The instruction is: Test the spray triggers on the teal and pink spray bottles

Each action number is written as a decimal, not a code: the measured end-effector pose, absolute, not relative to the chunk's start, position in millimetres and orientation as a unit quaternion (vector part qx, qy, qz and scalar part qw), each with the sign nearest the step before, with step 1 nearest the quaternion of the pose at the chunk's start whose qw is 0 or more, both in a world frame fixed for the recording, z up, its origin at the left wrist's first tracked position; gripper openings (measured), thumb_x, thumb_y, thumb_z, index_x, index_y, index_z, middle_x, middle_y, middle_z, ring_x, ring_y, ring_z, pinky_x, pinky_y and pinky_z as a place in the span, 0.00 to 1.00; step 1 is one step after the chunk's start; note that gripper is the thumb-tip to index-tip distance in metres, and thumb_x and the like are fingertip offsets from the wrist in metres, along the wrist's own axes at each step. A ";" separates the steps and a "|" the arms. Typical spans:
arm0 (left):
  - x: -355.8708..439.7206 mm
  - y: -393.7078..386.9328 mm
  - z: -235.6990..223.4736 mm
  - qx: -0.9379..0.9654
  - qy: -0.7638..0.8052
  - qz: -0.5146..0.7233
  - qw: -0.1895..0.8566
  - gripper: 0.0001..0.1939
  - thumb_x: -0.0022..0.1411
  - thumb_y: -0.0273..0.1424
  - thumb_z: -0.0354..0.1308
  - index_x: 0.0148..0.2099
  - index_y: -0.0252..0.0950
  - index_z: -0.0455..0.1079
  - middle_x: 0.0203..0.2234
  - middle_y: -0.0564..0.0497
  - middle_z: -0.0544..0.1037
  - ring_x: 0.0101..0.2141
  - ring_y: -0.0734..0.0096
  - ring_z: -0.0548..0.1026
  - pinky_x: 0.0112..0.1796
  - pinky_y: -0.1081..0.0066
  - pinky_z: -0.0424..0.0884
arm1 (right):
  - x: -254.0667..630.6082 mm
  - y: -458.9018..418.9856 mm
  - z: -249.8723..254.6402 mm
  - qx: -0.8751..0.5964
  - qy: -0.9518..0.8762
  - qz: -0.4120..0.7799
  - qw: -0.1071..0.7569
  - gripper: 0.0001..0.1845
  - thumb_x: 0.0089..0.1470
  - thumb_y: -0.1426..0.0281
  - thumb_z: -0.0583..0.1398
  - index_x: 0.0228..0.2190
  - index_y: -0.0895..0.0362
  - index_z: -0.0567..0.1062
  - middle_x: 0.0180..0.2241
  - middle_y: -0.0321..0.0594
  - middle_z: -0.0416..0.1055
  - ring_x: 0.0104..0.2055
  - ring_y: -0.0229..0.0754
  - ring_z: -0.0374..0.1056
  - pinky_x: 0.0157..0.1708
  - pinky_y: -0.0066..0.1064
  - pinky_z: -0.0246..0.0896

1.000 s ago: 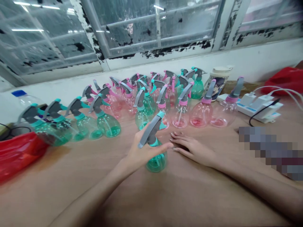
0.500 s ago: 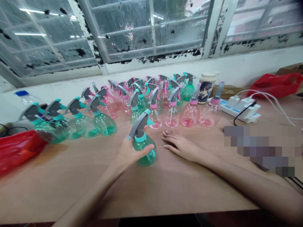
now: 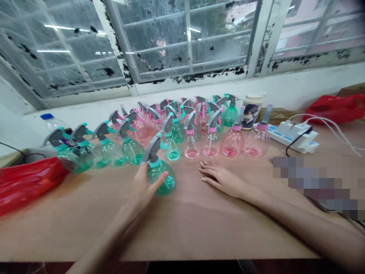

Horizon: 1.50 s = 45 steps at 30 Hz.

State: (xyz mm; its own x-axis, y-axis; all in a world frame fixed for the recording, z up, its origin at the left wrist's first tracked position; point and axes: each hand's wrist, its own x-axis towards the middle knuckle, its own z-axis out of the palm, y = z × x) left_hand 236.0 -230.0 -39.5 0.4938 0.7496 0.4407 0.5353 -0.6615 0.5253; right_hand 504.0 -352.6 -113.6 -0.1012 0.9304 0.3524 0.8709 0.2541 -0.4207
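Observation:
My left hand [image 3: 146, 182] is wrapped round a green spray bottle [image 3: 162, 171] with a grey and turquoise trigger head; its thumb lies across the front. The bottle stands slightly tilted, and I cannot tell whether its base touches the table. To the right, my right hand [image 3: 219, 177] lies palm down on the wooden table [image 3: 182, 228], fingers stretched out and holding nothing. Beyond it stand pink spray bottles in a row, among them a clear pink one [image 3: 233, 141]. Left of my left hand is a row of green spray bottles, the closest being this one [image 3: 132, 148].
More pink and green bottles crowd toward the wall. A printed paper cup [image 3: 251, 112] and a white power strip [image 3: 296, 135] with plugs are at the right. Red plastic bags lie at the left [image 3: 31, 182] and far right [image 3: 335, 108]. A blue-capped bottle [image 3: 51, 121] stands back left.
My left hand has shifted left with the green spray bottle, away from the pink row. The view has turned slightly left. My right hand stays resting on the table.

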 end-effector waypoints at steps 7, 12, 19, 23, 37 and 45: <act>229.1 -183.7 -35.6 0.835 0.399 0.379 0.010 0.19 0.60 0.48 0.56 0.42 0.37 0.67 0.45 0.40 0.68 0.50 0.48 0.69 0.51 0.53 0.66 | 495.0 -338.4 -81.4 -0.646 -0.708 0.022 0.286 0.17 0.62 0.60 0.55 0.48 0.52 0.75 0.48 0.45 0.76 0.49 0.53 0.73 0.47 0.47 0.69; 234.7 -168.7 -28.1 0.845 0.399 0.354 -0.013 0.19 0.61 0.50 0.55 0.36 0.38 0.66 0.37 0.44 0.70 0.44 0.50 0.72 0.46 0.57 0.69 | 467.2 -299.4 -40.3 -0.668 -0.665 -0.002 0.334 0.21 0.60 0.56 0.58 0.49 0.55 0.74 0.46 0.46 0.77 0.45 0.52 0.74 0.46 0.43 0.68; 243.5 -158.8 -26.1 0.838 0.425 0.337 -0.053 0.22 0.61 0.48 0.58 0.44 0.34 0.68 0.39 0.40 0.75 0.45 0.48 0.73 0.45 0.57 0.68 | 426.2 -237.5 -25.2 -0.731 -0.585 0.005 0.351 0.37 0.58 0.59 0.60 0.61 0.68 0.59 0.56 0.64 0.67 0.58 0.62 0.65 0.53 0.50 0.61; 249.9 -152.6 -24.4 0.836 0.440 0.320 -0.068 0.27 0.61 0.50 0.57 0.47 0.29 0.68 0.41 0.35 0.77 0.45 0.46 0.74 0.44 0.58 0.68 | 418.3 -218.8 -22.6 -0.759 -0.550 0.013 0.349 0.37 0.59 0.56 0.59 0.60 0.67 0.59 0.54 0.65 0.68 0.55 0.63 0.67 0.51 0.50 0.62; 265.8 -138.7 -17.1 0.820 0.482 0.299 -0.079 0.30 0.60 0.52 0.56 0.48 0.29 0.72 0.42 0.34 0.79 0.50 0.40 0.71 0.47 0.53 0.64 | 412.5 -216.6 -17.1 -0.801 -0.523 -0.015 0.293 0.29 0.57 0.53 0.59 0.49 0.65 0.68 0.48 0.60 0.70 0.47 0.59 0.72 0.42 0.45 0.66; 265.9 -134.5 -18.6 0.820 0.475 0.314 -0.054 0.30 0.59 0.53 0.57 0.50 0.31 0.71 0.44 0.33 0.79 0.50 0.38 0.71 0.48 0.50 0.63 | 418.7 -222.2 -18.9 -0.791 -0.543 -0.026 0.280 0.30 0.56 0.52 0.58 0.49 0.65 0.68 0.48 0.58 0.70 0.45 0.59 0.72 0.41 0.46 0.66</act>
State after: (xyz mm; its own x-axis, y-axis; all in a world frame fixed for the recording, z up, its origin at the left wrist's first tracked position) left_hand 265.9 -134.5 -18.6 0.3507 0.7456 0.5666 0.8131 -0.5426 0.2107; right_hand 418.7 -222.2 -18.9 0.4094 0.8447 0.3448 0.8736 -0.2540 -0.4150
